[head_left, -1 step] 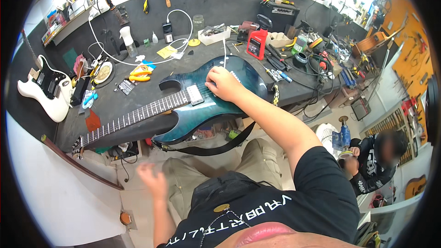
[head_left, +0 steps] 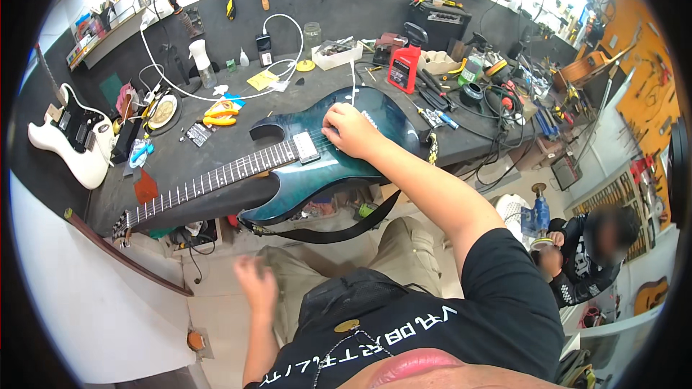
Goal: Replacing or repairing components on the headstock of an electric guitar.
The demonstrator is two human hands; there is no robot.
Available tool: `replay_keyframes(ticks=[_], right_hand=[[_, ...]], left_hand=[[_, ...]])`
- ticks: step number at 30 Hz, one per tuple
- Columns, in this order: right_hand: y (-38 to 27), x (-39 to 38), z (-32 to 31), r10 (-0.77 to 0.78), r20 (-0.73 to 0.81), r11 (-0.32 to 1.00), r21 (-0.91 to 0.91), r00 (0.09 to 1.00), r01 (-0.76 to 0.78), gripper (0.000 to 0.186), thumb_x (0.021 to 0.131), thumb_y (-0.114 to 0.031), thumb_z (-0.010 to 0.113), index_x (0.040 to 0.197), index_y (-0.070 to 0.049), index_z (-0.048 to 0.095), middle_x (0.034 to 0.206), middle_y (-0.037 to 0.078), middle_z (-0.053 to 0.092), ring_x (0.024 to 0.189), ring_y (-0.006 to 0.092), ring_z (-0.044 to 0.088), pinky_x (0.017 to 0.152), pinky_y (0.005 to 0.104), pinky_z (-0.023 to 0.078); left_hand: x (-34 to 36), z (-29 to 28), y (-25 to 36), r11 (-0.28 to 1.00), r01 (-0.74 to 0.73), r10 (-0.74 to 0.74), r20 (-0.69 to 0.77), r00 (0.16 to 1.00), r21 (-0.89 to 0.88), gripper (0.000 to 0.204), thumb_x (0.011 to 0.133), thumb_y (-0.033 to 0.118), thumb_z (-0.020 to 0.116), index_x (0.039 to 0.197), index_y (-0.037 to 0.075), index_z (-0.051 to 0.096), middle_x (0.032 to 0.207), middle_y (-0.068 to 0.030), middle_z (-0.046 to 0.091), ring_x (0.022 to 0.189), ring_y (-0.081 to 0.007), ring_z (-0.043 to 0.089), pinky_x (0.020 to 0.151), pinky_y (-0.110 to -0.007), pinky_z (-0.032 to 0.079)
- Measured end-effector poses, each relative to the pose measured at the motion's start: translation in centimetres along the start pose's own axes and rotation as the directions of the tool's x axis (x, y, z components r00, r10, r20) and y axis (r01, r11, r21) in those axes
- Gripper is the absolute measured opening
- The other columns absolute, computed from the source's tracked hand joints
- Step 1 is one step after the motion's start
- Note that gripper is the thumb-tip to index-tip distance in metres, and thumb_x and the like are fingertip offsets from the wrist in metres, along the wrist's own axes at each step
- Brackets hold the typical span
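A teal electric guitar [head_left: 303, 184] lies on the dark workbench, its neck [head_left: 216, 180] pointing to the lower left. Over the strings, just right of the silver pickup [head_left: 306, 147], rests my right hand [head_left: 349, 131], fingers curled and closed. Whether anything is pinched in the fingertips is hidden. A thin pale rod [head_left: 353, 79] sticks out from the guitar body just beyond that hand. My left hand [head_left: 257, 282], slightly blurred, hangs in the air by my left thigh, away from the guitar. Its fingers are loosely apart and no object shows in it.
Yellow-orange pliers [head_left: 220, 113], a red bottle [head_left: 404, 68] and a tray of small parts [head_left: 335, 56] lie behind the guitar. A white guitar body [head_left: 72, 144] leans at left. Tangled cables [head_left: 497, 133] sit right. A co-worker [head_left: 591, 252] holds a blue power tool [head_left: 537, 216].
My left hand has moved a little to the right, toward my thigh. The right hand and the guitar stay where they were.
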State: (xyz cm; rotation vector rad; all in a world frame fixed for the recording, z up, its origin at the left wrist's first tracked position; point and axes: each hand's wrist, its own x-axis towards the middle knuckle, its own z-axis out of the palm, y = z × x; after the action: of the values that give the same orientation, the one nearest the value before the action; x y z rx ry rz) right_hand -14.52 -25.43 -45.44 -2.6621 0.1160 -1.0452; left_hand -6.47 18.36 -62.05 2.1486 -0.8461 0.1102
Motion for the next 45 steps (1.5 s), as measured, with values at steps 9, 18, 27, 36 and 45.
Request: replay_keyframes(ticks=[9, 18, 27, 36, 45], right_hand=[[-1.9, -0.9, -2.4, -0.155, -0.001, 0.978, -0.143, 0.988, 0.153, 0.019, 0.078, -0.011, 0.085, 0.089, -0.005, 0.071, 0.108, 0.012, 0.068, 0.107, 0.0371, 0.065, 0.096, 0.0495, 0.053], [-4.5, -4.1, -4.3, -0.062, 0.008, 0.982, -0.180, 0.998, 0.062, 0.020, 0.083, -0.016, 0.085, 0.098, -0.004, 0.077, 0.120, 0.013, 0.068, 0.116, 0.0370, 0.062, 0.100, 0.0491, 0.049], [-9.7, -11.0, -6.0, 0.146, -0.167, 0.950, 0.299, 0.975, -0.091, 0.020, 0.089, -0.001, 0.073, 0.078, 0.000, 0.057, 0.095, 0.015, 0.068, 0.091, 0.0315, 0.065, 0.084, 0.0398, 0.052], [-13.2, -16.7, 1.0, 0.325, 0.527, 0.470, 0.631, 0.785, -0.618, 0.021, 0.102, -0.014, 0.074, 0.115, 0.001, 0.065, 0.096, 0.003, 0.071, 0.081, 0.0094, 0.064, 0.075, 0.0260, 0.053], [-11.8, -15.0, 5.4, 0.246, 0.684, 0.331, 0.606, 0.686, -0.723, 0.025, 0.103, -0.017, 0.073, 0.120, 0.000, 0.066, 0.103, 0.002, 0.070, 0.094, 0.0096, 0.064, 0.084, 0.0275, 0.052]], left_hand=[[-1.6, 3.6, 2.8, 0.972, -0.049, -0.035, 0.349, 0.937, 0.230, 0.036, 0.083, 0.027, 0.075, 0.115, 0.009, 0.077, 0.134, -0.0118, 0.064, 0.129, -0.0334, 0.056, 0.105, -0.051, 0.041], [-1.8, 3.9, 3.2, 0.939, -0.150, 0.033, 0.353, 0.935, 0.310, 0.033, 0.085, 0.028, 0.075, 0.113, 0.010, 0.076, 0.134, -0.0089, 0.063, 0.127, -0.0314, 0.056, 0.104, -0.051, 0.042], [0.6, 3.9, 0.7, 0.943, 0.258, -0.184, 0.317, 0.931, -0.209, 0.027, 0.096, 0.024, 0.073, 0.117, 0.008, 0.072, 0.121, -0.0085, 0.071, 0.110, -0.0274, 0.067, 0.091, -0.046, 0.053], [20.3, -9.3, -1.6, -0.050, 0.174, -0.384, 0.180, 0.906, -0.984, 0.031, 0.106, 0.022, 0.067, 0.131, 0.005, 0.058, 0.123, -0.0151, 0.070, 0.112, -0.0281, 0.067, 0.102, -0.047, 0.056], [23.1, -10.6, 2.6, 0.218, 0.055, -0.344, -0.025, 0.939, -0.974, 0.025, 0.105, 0.017, 0.069, 0.125, 0.006, 0.059, 0.117, -0.0088, 0.071, 0.104, -0.0234, 0.072, 0.096, -0.044, 0.059]])
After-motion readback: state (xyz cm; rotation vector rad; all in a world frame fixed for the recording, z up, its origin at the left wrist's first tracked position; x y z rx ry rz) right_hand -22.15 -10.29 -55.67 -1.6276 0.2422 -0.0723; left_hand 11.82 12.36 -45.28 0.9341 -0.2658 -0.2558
